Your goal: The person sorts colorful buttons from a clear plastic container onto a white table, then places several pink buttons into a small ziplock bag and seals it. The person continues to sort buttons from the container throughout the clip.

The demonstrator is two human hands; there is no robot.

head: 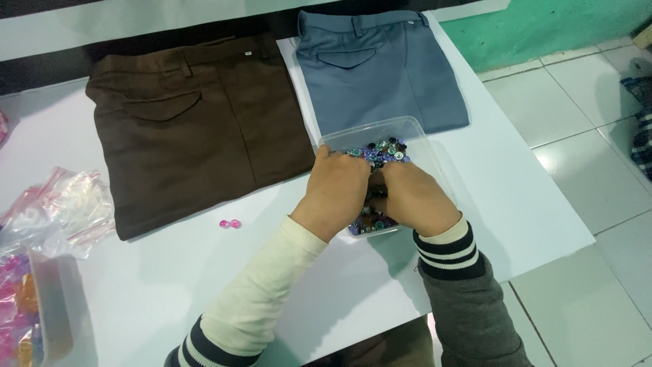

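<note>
Clear plastic container (407, 130), shallow and rectangular, heaped with small round buttons (382, 151) in purple, teal, black and white. Set on the white table (516, 204), its far edge overlapping the folded grey-blue trousers (380, 68). Both hands plunged in from the near side: left hand (337, 185) and right hand (415, 197) pressed side by side, knuckles up, fingers buried among the buttons; whether anything is pinched, impossible to tell. Just left of the container, folded brown trousers (197, 136). Near their lower edge, two pink buttons (229, 223) loose on the table. Far left, crumpled clear zip bags (64, 207), and a second clear box (41, 306) holding pink and orange pieces.
</note>
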